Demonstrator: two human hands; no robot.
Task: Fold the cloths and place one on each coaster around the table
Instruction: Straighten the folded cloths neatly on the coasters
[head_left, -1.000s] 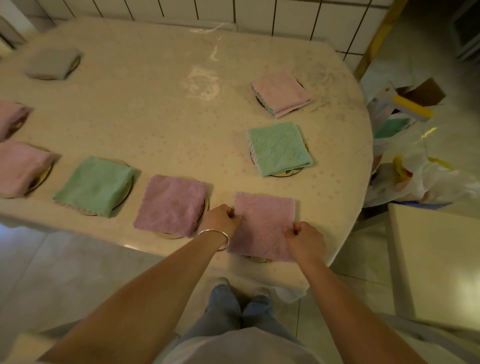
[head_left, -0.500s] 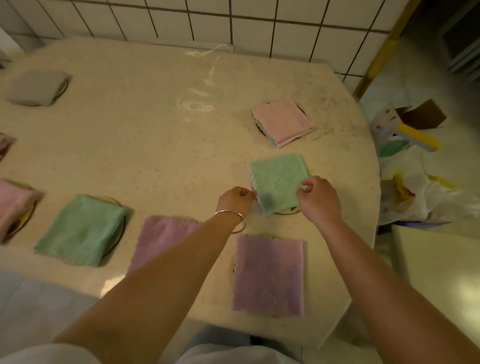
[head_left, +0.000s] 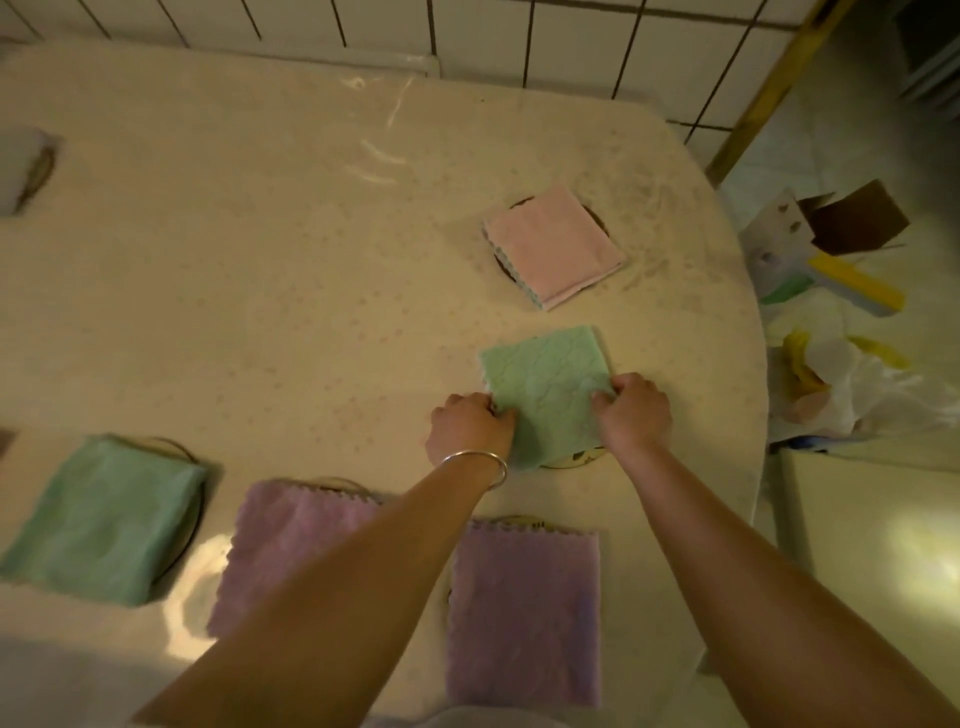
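Head view, from the left edge: a pale folded cloth (head_left: 21, 166) lies on a coaster at the far left of the table (head_left: 260, 260). Nearer, a green folded cloth (head_left: 104, 519) covers its coaster, and just right of it a purple cloth (head_left: 291, 535) lies partly under the left forearm. The left hand (head_left: 470, 428) — a bangle (head_left: 475, 462) on its wrist — pinches the left edge of the green cloth (head_left: 545, 384), fingers curled. The right hand (head_left: 634, 410) grips that cloth's right edge the same way; its coaster (head_left: 571, 460) peeks out beneath. Below, another purple cloth (head_left: 524, 613) lies flat. Farther back, a pink cloth (head_left: 556, 244) rests on a dark coaster — folded.
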